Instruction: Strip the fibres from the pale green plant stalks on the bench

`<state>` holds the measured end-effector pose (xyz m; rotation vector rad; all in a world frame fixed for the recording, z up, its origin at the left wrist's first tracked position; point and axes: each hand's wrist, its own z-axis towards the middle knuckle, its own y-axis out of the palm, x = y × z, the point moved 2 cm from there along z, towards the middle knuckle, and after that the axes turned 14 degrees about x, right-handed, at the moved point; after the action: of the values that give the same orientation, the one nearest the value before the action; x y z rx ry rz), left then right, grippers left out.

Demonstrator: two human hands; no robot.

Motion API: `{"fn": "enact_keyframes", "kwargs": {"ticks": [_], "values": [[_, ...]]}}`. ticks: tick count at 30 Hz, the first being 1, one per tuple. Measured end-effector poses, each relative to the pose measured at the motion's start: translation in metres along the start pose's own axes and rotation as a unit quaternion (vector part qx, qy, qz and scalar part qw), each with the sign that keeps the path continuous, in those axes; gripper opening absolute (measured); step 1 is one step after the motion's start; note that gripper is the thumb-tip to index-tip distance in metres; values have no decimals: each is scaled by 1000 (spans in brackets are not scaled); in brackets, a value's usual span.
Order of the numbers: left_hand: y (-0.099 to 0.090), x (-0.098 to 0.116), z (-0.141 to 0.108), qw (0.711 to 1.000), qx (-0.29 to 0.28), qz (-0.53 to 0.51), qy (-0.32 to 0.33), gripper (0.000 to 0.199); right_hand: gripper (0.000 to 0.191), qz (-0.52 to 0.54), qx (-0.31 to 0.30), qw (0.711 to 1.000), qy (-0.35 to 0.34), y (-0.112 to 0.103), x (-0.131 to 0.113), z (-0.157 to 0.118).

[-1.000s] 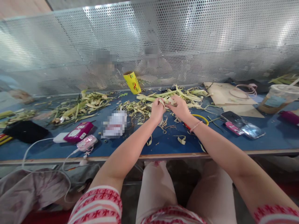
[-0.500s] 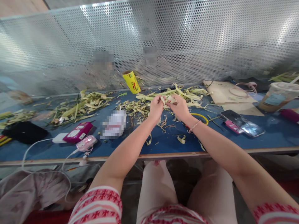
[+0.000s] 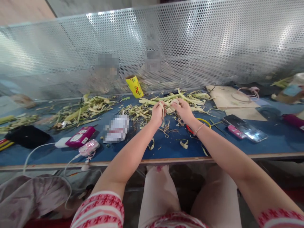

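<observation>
My left hand (image 3: 158, 114) is closed, with a pale plant strip (image 3: 162, 109) pinched between thumb and fingers. Close beside it, my right hand (image 3: 183, 111) is also closed, its fingertips gripping a whitish plant piece (image 3: 175, 102); its exact kind is hard to make out. Both hands are just above the blue tabletop, in front of a heap of pale green stalks and peelings (image 3: 194, 97). Small shreds (image 3: 140, 110) lie to the left of my left hand. Single curled peelings (image 3: 184, 144) rest nearer the table's front edge.
A yellow tube (image 3: 134, 87) stands tilted against the perforated metal screen (image 3: 171, 47). Another stalk pile (image 3: 83, 109) lies left. Also about are a magenta box (image 3: 80, 136), a phone (image 3: 245, 127), brown paper (image 3: 225, 96), yellow and red rings (image 3: 204, 121) and a drink cup (image 3: 293, 90).
My hands have moved slightly apart, and a longer strip now shows at my left fingers. The drink cup at the right has shifted away to the right and looks blurred.
</observation>
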<state>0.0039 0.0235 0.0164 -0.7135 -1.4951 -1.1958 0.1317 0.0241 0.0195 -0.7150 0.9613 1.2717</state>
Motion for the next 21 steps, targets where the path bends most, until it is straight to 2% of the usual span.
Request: {"fn": "enact_keyframes", "kwargs": {"ticks": [5,8,11,14,16,19,21], "values": [[-4,4,5,990,-22,-61,-129,52,35,127,25,980,153,-5,1,3],[-8,7,8,977,-66,-92,-178,58,30,165,28,966,199,-7,-1,3],[-10,9,9,972,-83,-107,-193,55,31,192,34,953,232,-7,0,3],[-8,8,8,978,-77,-83,-173,34,34,200,39,946,252,-7,2,4],[-6,6,8,987,-71,-54,-134,21,33,200,41,946,252,-7,2,4],[-6,4,8,997,-50,6,-63,9,31,197,47,948,245,-9,3,4],[-6,3,7,997,-40,51,-42,4,31,196,51,949,241,-10,3,5]]}}
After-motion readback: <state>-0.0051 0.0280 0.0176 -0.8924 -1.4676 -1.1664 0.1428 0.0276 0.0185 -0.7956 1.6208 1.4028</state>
